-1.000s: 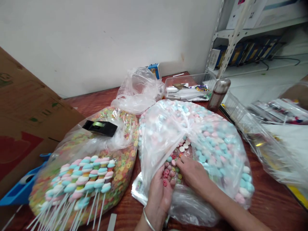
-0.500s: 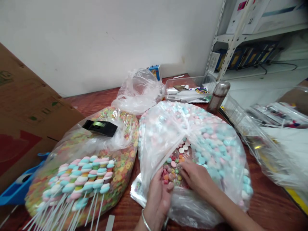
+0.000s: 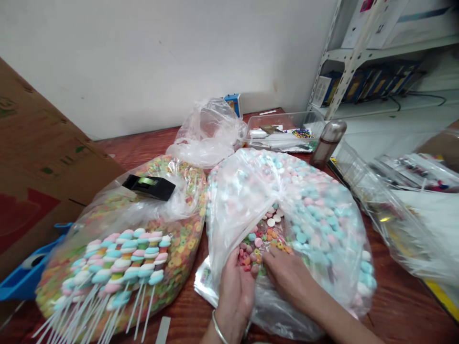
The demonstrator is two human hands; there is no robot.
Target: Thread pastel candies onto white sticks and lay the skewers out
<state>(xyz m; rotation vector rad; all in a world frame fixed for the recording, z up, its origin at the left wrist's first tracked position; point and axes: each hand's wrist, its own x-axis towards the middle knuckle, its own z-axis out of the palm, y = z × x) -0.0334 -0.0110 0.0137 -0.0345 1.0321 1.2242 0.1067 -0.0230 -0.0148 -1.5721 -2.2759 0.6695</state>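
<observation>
My left hand [image 3: 236,284], with a bangle at the wrist, is cupped palm up at the near edge of the opening. Red and pink ring gummies [image 3: 245,260] rest against its curled fingers. Close beside it, my right hand [image 3: 287,272] reaches down into the loose candies with bent fingers; its fingertips are partly hidden. Around both hands lie orange ring gummies [image 3: 271,234] and round white candies [image 3: 275,219]. They sit between the folds of a large clear bag [image 3: 244,191] of pink, blue and white marshmallows [image 3: 322,215].
To the left, a bag of ring gummies [image 3: 188,239] carries marshmallow skewers [image 3: 122,260] and a black tape dispenser [image 3: 149,187]. Behind are a crumpled plastic bag [image 3: 211,134], a clear tray [image 3: 283,134] and a bottle [image 3: 328,143]. A cardboard box [image 3: 46,167] stands left.
My right hand has shifted slightly among the candies, and more orange rings show beside its fingers. The gummies at my left fingers have been rearranged, while that hand stays nearly in place.
</observation>
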